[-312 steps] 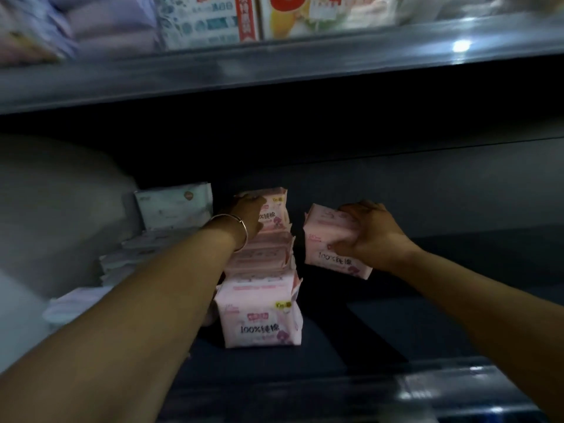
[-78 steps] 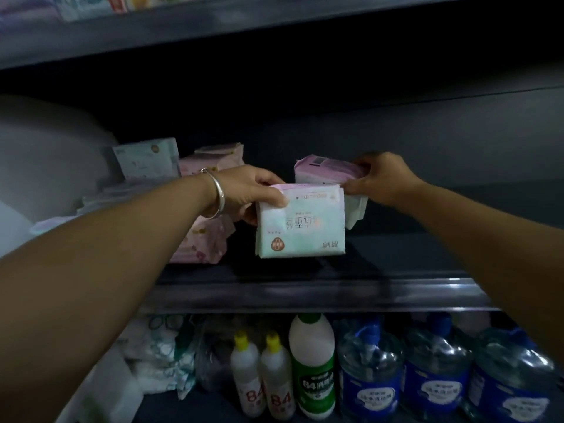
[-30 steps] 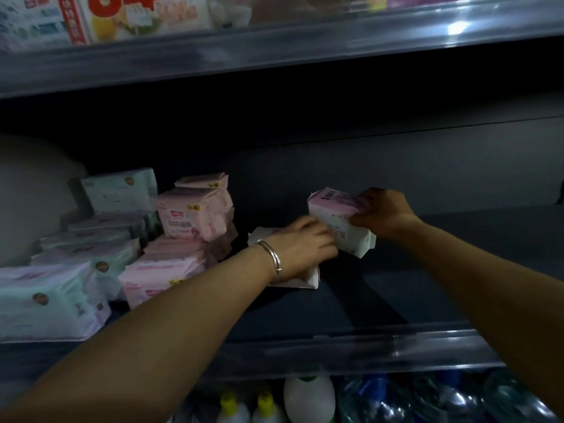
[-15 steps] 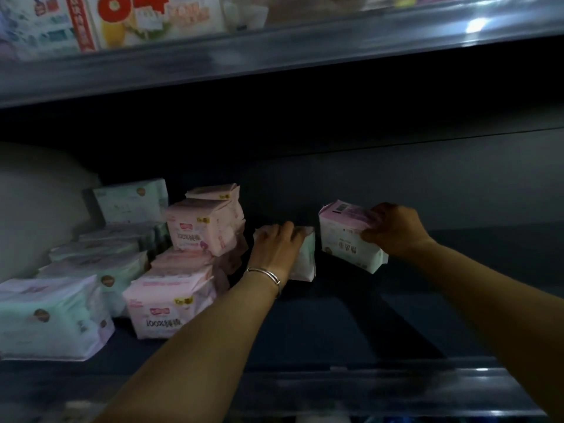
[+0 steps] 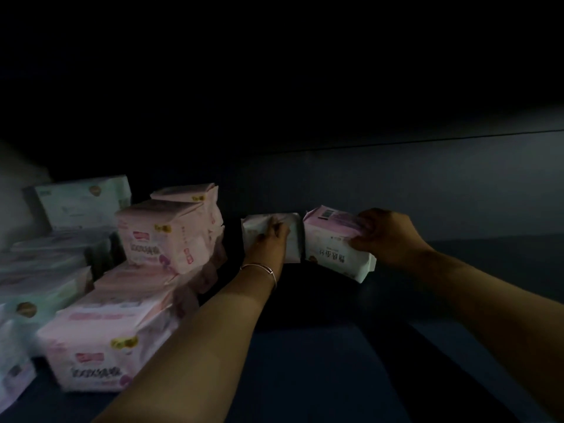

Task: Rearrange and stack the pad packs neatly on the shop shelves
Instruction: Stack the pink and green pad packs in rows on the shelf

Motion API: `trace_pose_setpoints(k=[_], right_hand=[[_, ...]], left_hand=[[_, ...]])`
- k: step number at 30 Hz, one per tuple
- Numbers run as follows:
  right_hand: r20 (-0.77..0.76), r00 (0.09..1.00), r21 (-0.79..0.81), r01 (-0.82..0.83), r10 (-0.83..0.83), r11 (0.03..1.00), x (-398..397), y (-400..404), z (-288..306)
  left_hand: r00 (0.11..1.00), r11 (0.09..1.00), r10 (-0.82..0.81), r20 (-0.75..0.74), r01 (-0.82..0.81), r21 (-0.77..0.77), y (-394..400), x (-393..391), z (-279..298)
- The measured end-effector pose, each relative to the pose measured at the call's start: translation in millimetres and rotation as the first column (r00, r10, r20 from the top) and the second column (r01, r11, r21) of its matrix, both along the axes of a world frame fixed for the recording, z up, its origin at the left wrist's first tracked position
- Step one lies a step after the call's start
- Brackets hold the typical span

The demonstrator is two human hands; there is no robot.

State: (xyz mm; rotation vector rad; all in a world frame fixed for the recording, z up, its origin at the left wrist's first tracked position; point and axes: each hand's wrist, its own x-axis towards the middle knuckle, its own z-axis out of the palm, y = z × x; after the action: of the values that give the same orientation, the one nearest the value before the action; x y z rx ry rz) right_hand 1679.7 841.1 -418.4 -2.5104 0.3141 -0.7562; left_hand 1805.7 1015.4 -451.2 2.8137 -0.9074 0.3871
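packs: white pack (image 5: 293, 239) upright at shelf (image 5: 335, 361) rear, touching pink pack (image 5: 332, 251) on its right.
left hand (image 5: 270, 242): flat against white pack.
right hand (image 5: 387, 236): gripping pink pack.

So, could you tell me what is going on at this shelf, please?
A person is tidying pad packs on a dark shop shelf. The left hand rests against a white pack standing at the back. The right hand grips a pink-topped pack, tilted right beside it. Pink stacks and pale green packs sit to the left.
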Motion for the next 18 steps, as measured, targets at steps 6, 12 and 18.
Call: trace_pose_setpoints(k=[6, 12, 18], right_hand=[[0.005, 1.000, 0.084, -0.006, 0.006, 0.996, 5.4, 5.4, -4.9], [0.075, 0.997, 0.293, -0.048, 0.027, 0.955, -3.1, 9.3, -1.8], [0.254, 0.965, 0.871, -0.256, 0.063, 0.419, -17.3, 17.1, -10.4]], left_hand=[[0.996, 0.996, -0.063, -0.056, 0.060, -0.062, 6.7, 3.4, 0.5], [0.983, 0.894, -0.171, -0.067, 0.126, -0.430, 15.5, -10.1, -2.5], [0.602, 0.537, -0.599, -0.528, -0.188, -0.822, 4.5, -62.6, 11.7]])
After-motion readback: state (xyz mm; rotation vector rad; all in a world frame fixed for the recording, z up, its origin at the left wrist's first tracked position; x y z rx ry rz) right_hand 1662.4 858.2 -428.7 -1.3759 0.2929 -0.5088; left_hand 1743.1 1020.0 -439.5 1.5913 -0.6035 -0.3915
